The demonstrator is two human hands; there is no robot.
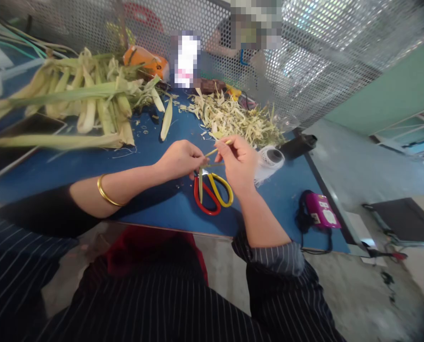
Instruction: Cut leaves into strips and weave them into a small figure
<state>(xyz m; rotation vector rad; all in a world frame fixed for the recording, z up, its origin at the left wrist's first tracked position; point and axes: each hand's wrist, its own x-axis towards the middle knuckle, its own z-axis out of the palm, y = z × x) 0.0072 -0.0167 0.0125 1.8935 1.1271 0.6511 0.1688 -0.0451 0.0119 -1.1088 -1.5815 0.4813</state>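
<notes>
Over the blue table, my left hand (184,158) pinches a thin pale-green strip of plant husk (201,186), whose end hangs below the fingers. Close beside it, my right hand (237,161) is closed on a slim yellowish strip (215,151) that runs slantwise between the two hands. Whether both pieces are one folded strip I cannot tell. Under the hands lie scissors (226,191) with one red and one yellow handle; their blades are mostly hidden. Right of my right hand stands a spool of white thread (270,160).
A pile of corn husks and stalks (91,95) covers the left of the table. Husk scraps (229,116) are heaped at the back, before a perforated metal screen (212,23). A purple box with a black cord (322,210) lies near the right edge, behind it a black cylinder (300,146).
</notes>
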